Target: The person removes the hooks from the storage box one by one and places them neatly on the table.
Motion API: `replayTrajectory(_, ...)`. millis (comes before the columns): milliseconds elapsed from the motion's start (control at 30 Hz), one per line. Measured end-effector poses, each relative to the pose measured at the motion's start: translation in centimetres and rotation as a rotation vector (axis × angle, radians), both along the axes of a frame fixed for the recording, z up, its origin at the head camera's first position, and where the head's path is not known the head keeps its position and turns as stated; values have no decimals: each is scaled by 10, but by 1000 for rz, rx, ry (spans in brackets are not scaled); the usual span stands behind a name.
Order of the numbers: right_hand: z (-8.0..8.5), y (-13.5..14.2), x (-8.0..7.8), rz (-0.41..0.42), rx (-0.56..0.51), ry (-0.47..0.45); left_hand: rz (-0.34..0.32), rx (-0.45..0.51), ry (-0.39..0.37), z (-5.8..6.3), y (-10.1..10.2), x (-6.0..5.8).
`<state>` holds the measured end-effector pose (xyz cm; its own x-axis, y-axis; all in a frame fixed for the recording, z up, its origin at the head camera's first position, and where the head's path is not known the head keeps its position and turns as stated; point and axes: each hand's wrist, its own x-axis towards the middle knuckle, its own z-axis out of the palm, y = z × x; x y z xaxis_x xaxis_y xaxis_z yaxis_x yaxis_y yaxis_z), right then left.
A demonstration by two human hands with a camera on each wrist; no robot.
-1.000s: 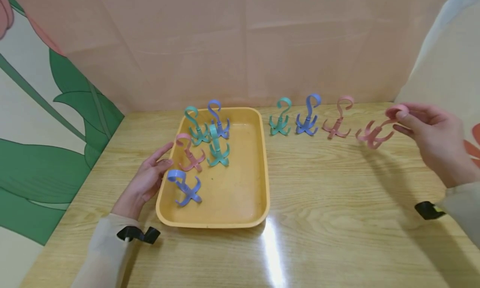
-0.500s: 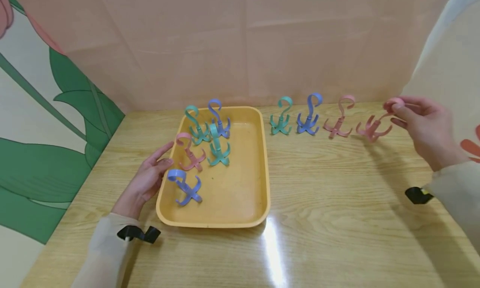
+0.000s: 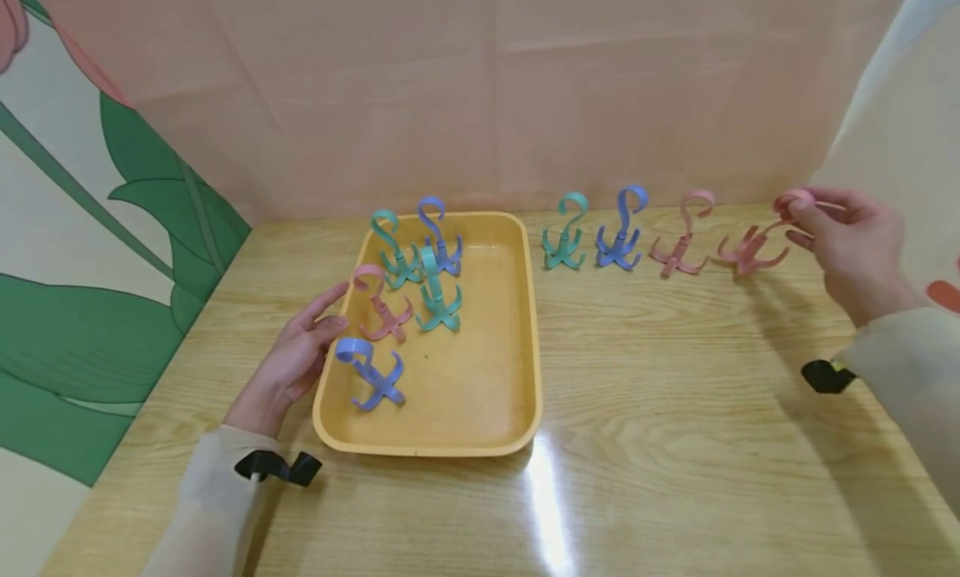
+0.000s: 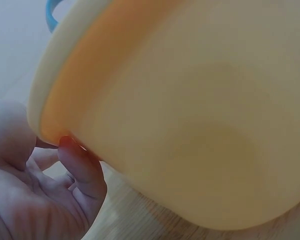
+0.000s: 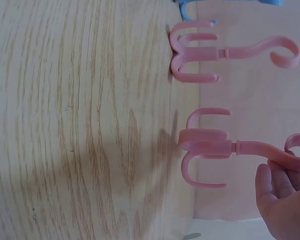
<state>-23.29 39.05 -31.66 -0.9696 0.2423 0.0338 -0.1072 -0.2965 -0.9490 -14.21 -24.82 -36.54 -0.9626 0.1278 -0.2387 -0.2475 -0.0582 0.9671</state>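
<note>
My right hand (image 3: 858, 248) pinches the curled top of a pink four-pronged hanging hook (image 3: 750, 252) at the right end of a row. In the right wrist view, its pronged base (image 5: 207, 146) hangs close over the table, beside another pink hook (image 5: 197, 53). My left hand (image 3: 296, 356) grips the left rim of a yellow tray (image 3: 534, 352); the left wrist view has fingers (image 4: 85, 170) bent under the rim. Inside the tray stand two green hooks, two blue-purple hooks and a pink hook (image 3: 386, 318).
To the right of the tray, a green hook (image 3: 564, 243), a blue-purple hook (image 3: 621, 239) and a pink hook (image 3: 681, 248) stand upright in line along the back of the wooden table (image 3: 645, 444). A pink cloth (image 3: 487, 93) rises behind them.
My right hand has carried the pink hook a little farther back, toward the cloth and into line with the row. The left hand and the tray have stayed in place.
</note>
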Motion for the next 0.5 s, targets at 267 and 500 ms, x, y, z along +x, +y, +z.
replayTrajectory(267, -2, 0, -4, -10, 1, -21, 1, 18, -3, 1, 0, 0)
replayTrajectory(500, -5, 1, -7, -10, -29, -47, 0, 19, -2, 1, 0, 0)
